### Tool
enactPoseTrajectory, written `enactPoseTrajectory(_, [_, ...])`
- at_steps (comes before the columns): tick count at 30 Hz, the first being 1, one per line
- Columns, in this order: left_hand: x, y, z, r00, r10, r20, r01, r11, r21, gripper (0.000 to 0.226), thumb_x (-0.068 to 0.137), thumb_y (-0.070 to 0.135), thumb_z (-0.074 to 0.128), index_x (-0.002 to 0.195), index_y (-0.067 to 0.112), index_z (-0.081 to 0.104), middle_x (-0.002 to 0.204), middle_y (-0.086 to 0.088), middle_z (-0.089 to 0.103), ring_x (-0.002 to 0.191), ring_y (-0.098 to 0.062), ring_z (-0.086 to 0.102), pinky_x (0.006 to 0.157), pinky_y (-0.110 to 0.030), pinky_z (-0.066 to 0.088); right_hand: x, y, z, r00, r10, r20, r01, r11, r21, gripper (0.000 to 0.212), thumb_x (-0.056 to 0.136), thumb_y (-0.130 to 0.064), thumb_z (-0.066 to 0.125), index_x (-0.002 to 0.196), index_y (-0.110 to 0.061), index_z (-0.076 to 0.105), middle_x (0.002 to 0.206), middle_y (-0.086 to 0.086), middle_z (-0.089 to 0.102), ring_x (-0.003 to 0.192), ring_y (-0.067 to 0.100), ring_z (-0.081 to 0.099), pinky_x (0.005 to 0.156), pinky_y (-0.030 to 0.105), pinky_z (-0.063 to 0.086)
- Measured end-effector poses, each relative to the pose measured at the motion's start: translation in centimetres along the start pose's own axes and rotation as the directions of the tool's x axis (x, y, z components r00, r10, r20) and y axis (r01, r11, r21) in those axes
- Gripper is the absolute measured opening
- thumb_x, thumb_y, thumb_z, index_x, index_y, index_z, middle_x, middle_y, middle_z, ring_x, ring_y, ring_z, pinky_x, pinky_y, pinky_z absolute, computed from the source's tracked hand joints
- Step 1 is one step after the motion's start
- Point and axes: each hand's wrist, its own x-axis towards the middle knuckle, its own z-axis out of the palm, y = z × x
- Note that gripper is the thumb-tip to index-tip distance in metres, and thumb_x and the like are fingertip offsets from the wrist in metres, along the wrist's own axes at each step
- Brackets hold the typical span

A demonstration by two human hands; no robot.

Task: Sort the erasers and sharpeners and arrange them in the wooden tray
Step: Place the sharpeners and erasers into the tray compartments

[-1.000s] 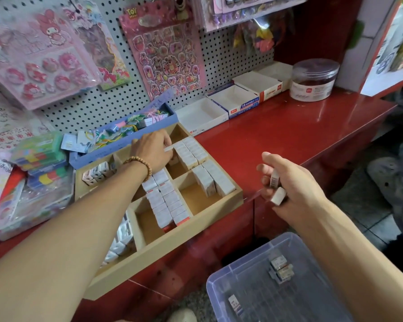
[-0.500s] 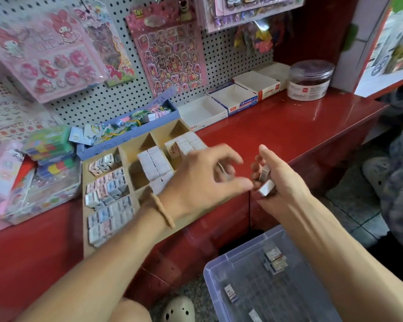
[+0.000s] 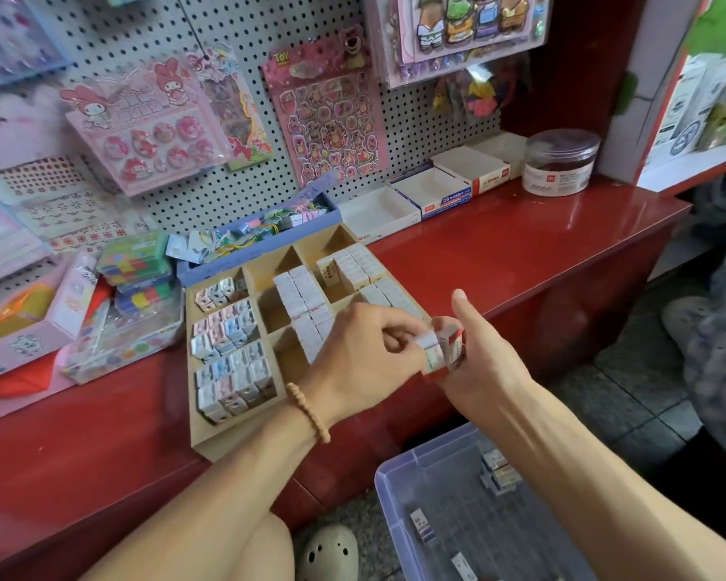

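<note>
The wooden tray lies on the red counter, split into compartments. Its left compartments hold small pastel sharpeners; the middle and right ones hold rows of white boxed erasers. My right hand grips a few white erasers with red print in front of the tray's right corner, thumb raised. My left hand, with a bead bracelet on its wrist, pinches one white eraser at the front of that stack. Its fingers cover part of the tray's near right side.
A clear plastic bin on the floor below holds several loose erasers. Empty white boxes and a round jar stand at the counter's back. Stationery packs pile at the left; sticker sheets hang on the pegboard.
My left hand left the tray's back compartment, swung right to my right hand and now pinches an eraser there. The view tilted left and up.
</note>
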Motion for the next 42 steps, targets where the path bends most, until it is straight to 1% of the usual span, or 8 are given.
enactPoseTrajectory(2, [-0.4,-0.4,-1.4,0.993,-0.107,-0.041,0.102,0.990,-0.100,0.009,0.081,0.011,0.074,0.081,0.020,0.077,0.067,0.009,0.068,0.067,-0.018,0.069,0.066,-0.032,0.061,-0.6,0.1,-0.1,0.999,0.045,-0.013,-0.044,0.998,0.048,0.040,0.099,-0.038,0.052,0.087,-0.001,0.062,0.080,0.017,0.065,0.065,0.025,0.059,0.062,0.033,0.046])
enactPoseTrajectory(5, [-0.7,-1.0,-3.8,0.963,-0.261,-0.072,0.242,0.948,-0.206,0.012,0.086,0.002,0.066,0.082,0.012,0.072,0.069,0.000,0.065,0.063,-0.014,0.068,0.060,-0.030,0.060,-0.9,0.1,-0.3,0.997,0.070,-0.045,-0.067,0.996,0.062,0.024,0.084,-0.008,0.043,0.098,0.000,0.061,0.082,0.013,0.059,0.060,0.018,0.051,0.053,0.028,0.040])
enactPoseTrajectory(8, [-1.3,-2.1,-6.0,0.936,-0.335,-0.108,0.306,0.926,-0.221,0.016,0.089,0.001,0.060,0.085,0.013,0.069,0.082,-0.013,0.068,0.062,-0.013,0.067,0.060,-0.031,0.059,-1.3,0.5,-0.4,1.000,0.008,-0.030,-0.010,0.998,-0.061,0.029,0.080,0.012,0.041,0.099,0.004,0.061,0.088,0.016,0.058,0.064,0.017,0.052,0.055,0.027,0.043])
enactPoseTrajectory(11, [-2.1,-3.9,-7.5,0.928,-0.340,-0.150,0.317,0.935,-0.159,0.012,0.091,0.004,0.062,0.087,0.014,0.067,0.081,-0.006,0.063,0.063,-0.014,0.067,0.057,-0.027,0.057,-2.0,0.6,-0.2,0.996,-0.030,0.085,0.044,0.984,-0.173,0.029,0.084,0.021,0.046,0.102,0.003,0.062,0.090,0.018,0.062,0.068,0.018,0.061,0.064,0.028,0.052])
enactPoseTrajectory(18, [-3.1,-7.2,-7.4,0.951,-0.286,-0.118,0.292,0.956,0.039,0.003,0.090,0.014,0.068,0.092,0.017,0.067,0.086,-0.004,0.067,0.074,-0.019,0.073,0.076,-0.042,0.061,-2.7,1.1,-0.4,0.988,-0.073,0.139,0.119,0.924,-0.363,0.022,0.085,0.012,0.064,0.095,-0.008,0.064,0.076,0.005,0.070,0.068,0.015,0.069,0.065,0.032,0.058])
enactPoseTrajectory(27, [-2.5,-7.5,-6.1,0.980,-0.091,-0.178,0.134,0.960,0.247,0.011,0.090,0.021,0.068,0.099,0.017,0.072,0.090,0.008,0.064,0.074,-0.005,0.067,0.077,-0.030,0.058,-2.9,1.1,-0.4,0.981,-0.146,0.125,0.186,0.887,-0.423,0.019,0.080,0.005,0.074,0.092,-0.008,0.068,0.081,0.007,0.070,0.067,0.014,0.060,0.060,0.024,0.045])
enactPoseTrajectory(36, [-3.4,-7.4,-4.7,0.965,0.122,-0.233,-0.009,0.902,0.433,0.015,0.082,0.007,0.070,0.095,0.009,0.076,0.080,0.008,0.055,0.067,-0.015,0.065,0.075,-0.033,0.057,-3.2,1.2,-0.1,0.972,-0.136,0.189,0.203,0.894,-0.398,0.015,0.081,0.000,0.076,0.088,-0.009,0.066,0.074,0.005,0.065,0.058,0.008,0.055,0.061,0.023,0.050])
enactPoseTrajectory(42, [-3.3,-8.9,-4.9,0.963,-0.157,-0.219,0.171,0.984,0.045,0.012,0.087,0.021,0.071,0.085,0.031,0.078,0.082,0.006,0.068,0.077,-0.019,0.069,0.080,-0.047,0.058,-3.4,1.2,0.0,0.968,-0.136,0.211,0.208,0.905,-0.370,0.014,0.081,0.000,0.076,0.086,-0.009,0.065,0.071,0.004,0.069,0.058,0.009,0.060,0.063,0.025,0.055])
